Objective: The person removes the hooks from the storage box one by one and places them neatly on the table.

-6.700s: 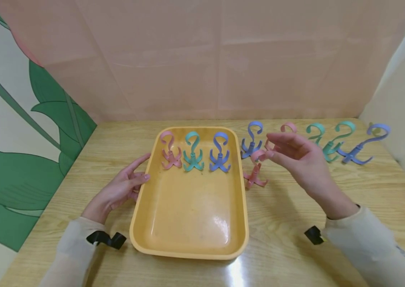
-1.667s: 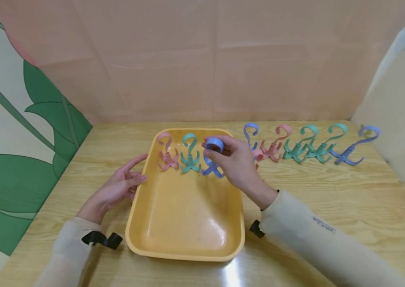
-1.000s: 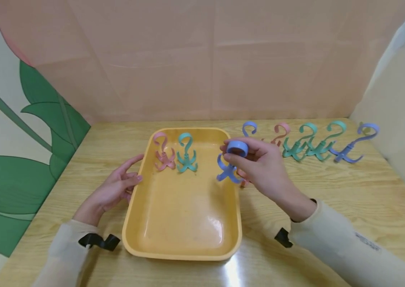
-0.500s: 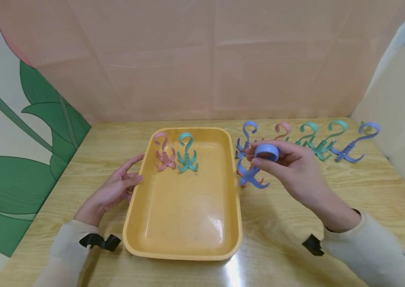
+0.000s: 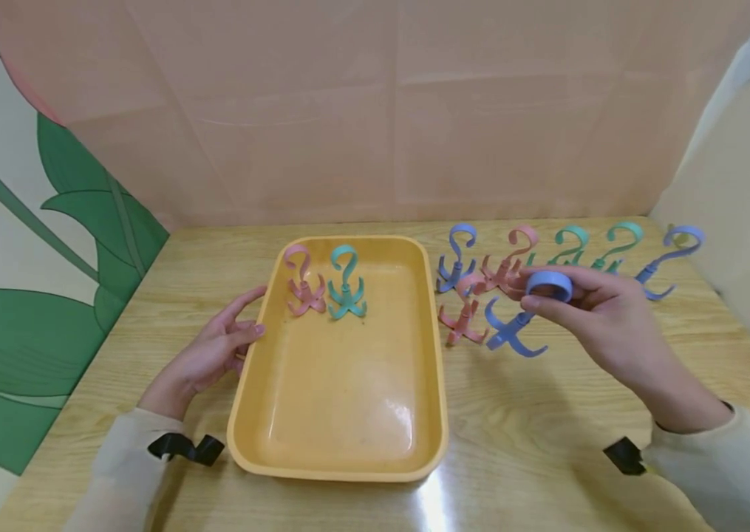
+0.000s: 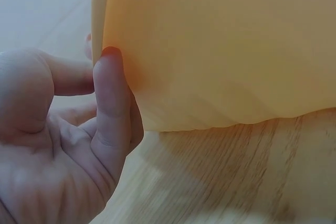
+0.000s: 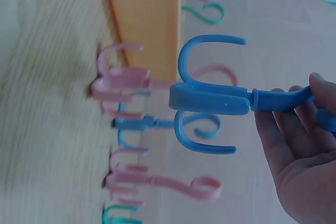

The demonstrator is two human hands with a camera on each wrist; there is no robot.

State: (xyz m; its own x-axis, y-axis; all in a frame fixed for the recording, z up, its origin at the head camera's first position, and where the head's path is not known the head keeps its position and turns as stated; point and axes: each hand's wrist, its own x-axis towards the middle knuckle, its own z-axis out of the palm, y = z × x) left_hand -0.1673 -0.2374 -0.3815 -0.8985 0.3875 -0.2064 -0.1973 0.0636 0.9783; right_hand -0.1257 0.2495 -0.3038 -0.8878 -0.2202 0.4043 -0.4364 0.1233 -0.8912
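Note:
My right hand [image 5: 621, 325] pinches the curved top of a blue four-pronged hanger hook [image 5: 510, 332] between thumb and fingers. The hook hangs upright over the table, right of the yellow tray [image 5: 348, 391], prongs at the bottom. In the right wrist view the held blue hook [image 7: 210, 98] shows its prongs and stem. My left hand [image 5: 205, 358] grips the tray's left wall, and the left wrist view shows the tray edge [image 6: 98, 19] between thumb and fingers. Inside the tray stand a pink hook [image 5: 308, 298] and a green hook [image 5: 347, 299].
Just right of the tray stand a pink hook [image 5: 462, 323] and a blue hook [image 5: 456, 275]. Another pink hook [image 5: 502, 275], two green ones partly behind my right hand, and a blue hook [image 5: 674, 255] continue the back row. A pink-covered wall [image 5: 388, 111] rises behind the table.
Earlier my right hand was at a pink hook beside the tray. It then took the blue hook out of the tray and carried it right, past the pink one. My left hand stayed at the tray.

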